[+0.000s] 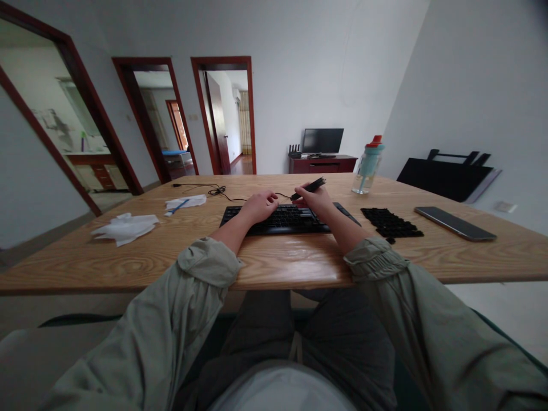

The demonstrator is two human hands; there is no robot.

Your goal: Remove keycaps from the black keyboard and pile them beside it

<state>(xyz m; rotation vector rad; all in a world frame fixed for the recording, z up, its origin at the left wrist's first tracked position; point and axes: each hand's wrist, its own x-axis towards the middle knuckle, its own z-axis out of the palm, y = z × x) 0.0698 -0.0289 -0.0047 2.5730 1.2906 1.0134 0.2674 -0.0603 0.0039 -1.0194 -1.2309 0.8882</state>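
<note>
A black keyboard (295, 221) lies near the table's front edge, and several keys look missing from its right part. My left hand (259, 206) rests over its left half with fingers curled at the far edge, seemingly gripping it. Above the right half, my right hand (315, 200) is closed around a slim black pen-shaped tool (315, 185), whose thicker end points up and right. That tool's exact kind I cannot make out; its lower tip is near the far edge. To the right, several loose black keycaps (389, 222) lie grouped in rows.
A dark phone (454, 222) lies right of the keycaps; a water bottle (368, 165) stands behind them. Crumpled white tissues (126, 228) and a blue-and-white stick (177, 206) are on the left. A coiled cable (216, 190) runs behind the keyboard across the wooden table (171, 268).
</note>
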